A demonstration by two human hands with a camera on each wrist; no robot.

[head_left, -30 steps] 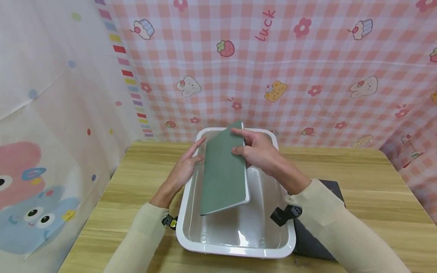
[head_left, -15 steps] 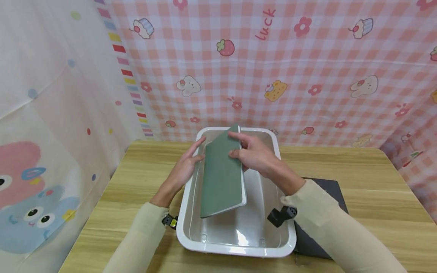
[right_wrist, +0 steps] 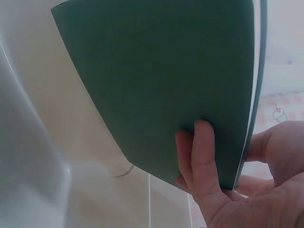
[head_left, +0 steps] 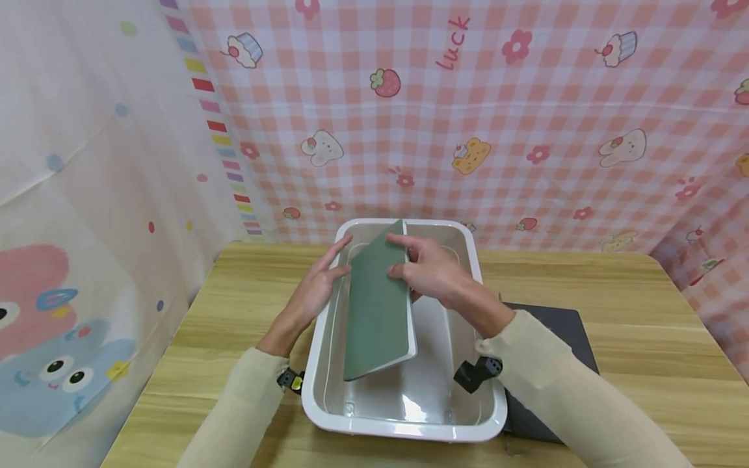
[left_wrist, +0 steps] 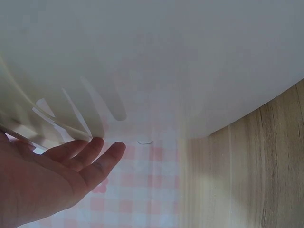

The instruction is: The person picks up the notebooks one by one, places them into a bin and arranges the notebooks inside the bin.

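A green notebook (head_left: 380, 312) with white page edges stands tilted inside the white plastic tub (head_left: 404, 432), its far corner reaching the back rim. My right hand (head_left: 435, 270) holds the notebook by its right edge near the far end. Thumb and index finger show on its near face in the head view; in the right wrist view, other fingers (right_wrist: 204, 147) press its opposite green cover (right_wrist: 156, 71). My left hand (head_left: 313, 292) rests on the tub's left rim, index finger and thumb laid over it. Its other fingers (left_wrist: 102, 164) extend along the outer wall (left_wrist: 142, 57), which mirrors them.
A dark flat object (head_left: 562, 331), partly covered by my right sleeve, lies on the wooden table (head_left: 643, 364) right of the tub. A pink checked cloth (head_left: 374, 130) hangs behind the table, and a white printed cloth (head_left: 105, 214) at the left.
My right hand and the notebook have moved left and slightly down into the tub, the notebook standing steeper. More of the dark flat object shows. My left hand stays where it was.
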